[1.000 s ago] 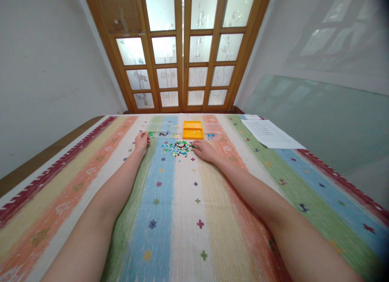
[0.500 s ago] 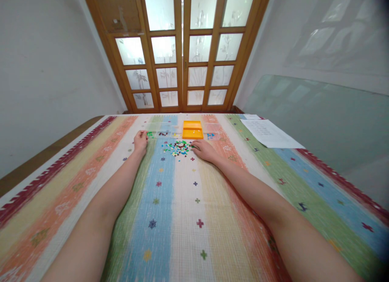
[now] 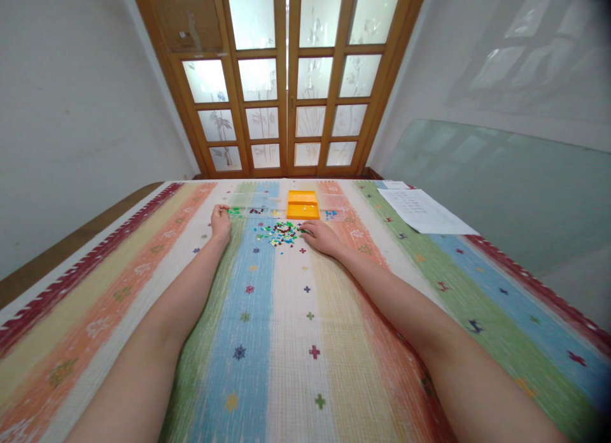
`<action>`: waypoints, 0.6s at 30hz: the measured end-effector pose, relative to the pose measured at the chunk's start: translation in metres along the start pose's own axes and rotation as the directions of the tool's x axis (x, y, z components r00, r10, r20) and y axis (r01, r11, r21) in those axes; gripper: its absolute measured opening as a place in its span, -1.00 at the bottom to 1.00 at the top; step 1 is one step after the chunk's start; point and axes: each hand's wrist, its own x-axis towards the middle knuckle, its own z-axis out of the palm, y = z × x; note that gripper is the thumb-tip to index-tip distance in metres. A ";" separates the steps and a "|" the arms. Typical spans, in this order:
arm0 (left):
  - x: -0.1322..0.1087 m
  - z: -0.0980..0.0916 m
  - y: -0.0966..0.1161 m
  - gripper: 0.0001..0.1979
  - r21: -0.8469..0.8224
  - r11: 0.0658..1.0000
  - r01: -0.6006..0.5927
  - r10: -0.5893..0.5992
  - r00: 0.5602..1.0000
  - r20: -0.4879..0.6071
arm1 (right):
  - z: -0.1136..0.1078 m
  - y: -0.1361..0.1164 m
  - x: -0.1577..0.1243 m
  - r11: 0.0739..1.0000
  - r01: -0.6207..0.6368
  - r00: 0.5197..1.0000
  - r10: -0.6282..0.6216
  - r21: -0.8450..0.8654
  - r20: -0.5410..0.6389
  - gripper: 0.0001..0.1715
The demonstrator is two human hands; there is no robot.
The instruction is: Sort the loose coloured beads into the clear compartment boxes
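A loose pile of tiny coloured pieces (image 3: 282,233), green, blue, dark red and pale, lies on the tablecloth. At its right edge rests my right hand (image 3: 322,236), fingers bent and drawn together over the cloth; whatever they pinch is too small to make out. My left hand (image 3: 220,224) is at the left end of a row of clear plastic trays, beside the green pieces (image 3: 233,211). Its thumb and fingertips are pressed together, their content hidden. Further along the row lie dark red pieces (image 3: 256,211), a few yellow pieces (image 3: 275,212) and blue pieces (image 3: 331,214).
An open orange box (image 3: 302,210) with its lid raised stands behind the pile, a few pale bits inside. Printed paper sheets (image 3: 422,210) lie at the far right. A striped tablecloth (image 3: 291,341) covers the table; wood-framed glass doors (image 3: 286,80) stand beyond.
My left hand has drawn back slightly to the left, uncovering more of the green pieces. My right hand stays nearly in place at the pile's edge.
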 end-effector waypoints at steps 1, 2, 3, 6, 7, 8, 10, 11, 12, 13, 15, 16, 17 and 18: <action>0.001 0.001 -0.002 -0.95 0.005 1.000 0.005 -0.005 1.000 -0.026 | 0.000 0.000 0.000 1.000 0.000 1.000 0.000 -0.001 -0.001 -0.67; 0.001 0.002 -0.004 -0.97 0.009 1.000 0.009 -0.009 0.999 -0.046 | 0.000 0.000 0.000 1.000 0.000 1.000 0.000 -0.002 -0.001 -0.67; 0.003 0.002 -0.007 -0.98 0.013 1.000 0.014 -0.013 0.998 -0.054 | 0.000 0.000 0.000 1.000 -0.001 1.000 0.001 -0.002 -0.002 -0.67; 0.007 0.003 -0.015 -0.94 0.011 0.999 0.030 -0.030 0.999 -0.017 | 0.001 0.001 0.000 1.000 -0.001 1.000 0.001 0.002 -0.005 -0.68; 0.008 0.003 -0.016 -0.94 0.011 0.999 0.031 -0.031 0.999 -0.010 | 0.001 0.001 0.000 1.000 -0.001 1.000 0.001 0.003 -0.006 -0.68; 0.008 0.003 -0.017 -0.94 0.012 0.999 0.030 -0.030 1.000 -0.007 | 0.001 0.001 0.000 1.000 0.000 1.000 0.000 0.004 -0.006 -0.68; 0.009 0.003 -0.018 -0.93 0.017 0.999 0.031 -0.031 1.000 -0.006 | 0.002 0.001 0.001 1.000 0.005 1.000 -0.005 0.003 -0.007 -0.67; 0.008 0.004 -0.018 -0.92 0.019 0.999 0.036 -0.036 0.999 -0.002 | 0.002 0.001 0.001 1.000 0.007 1.000 -0.007 0.002 -0.009 -0.67; 0.008 0.004 -0.018 -0.91 0.020 0.999 0.044 -0.045 0.999 0.003 | 0.002 0.001 0.001 1.000 0.010 1.000 -0.010 0.000 -0.010 -0.67; 0.008 0.005 -0.017 -0.90 0.019 0.998 0.053 -0.053 0.999 0.007 | 0.002 0.001 0.001 1.000 0.012 1.000 -0.012 -0.001 -0.011 -0.67; 0.008 0.005 -0.018 -0.89 0.013 0.998 0.065 -0.065 0.998 0.012 | 0.002 0.001 0.001 1.000 0.010 1.000 -0.010 -0.002 -0.011 -0.68; 0.008 0.005 -0.019 -0.88 0.007 0.998 0.068 -0.069 0.998 0.014 | 0.002 0.001 0.001 1.000 0.008 1.000 -0.008 -0.002 -0.012 -0.68; 0.009 0.005 -0.020 -0.88 0.000 0.998 0.070 -0.070 0.997 0.015 | 0.002 0.001 0.001 1.000 0.006 1.000 -0.006 0.000 -0.014 -0.68; 0.010 0.004 -0.022 -0.88 -0.008 0.998 0.068 -0.068 0.998 0.017 | 0.002 0.000 0.000 1.000 0.005 1.000 -0.005 0.002 -0.017 -0.68</action>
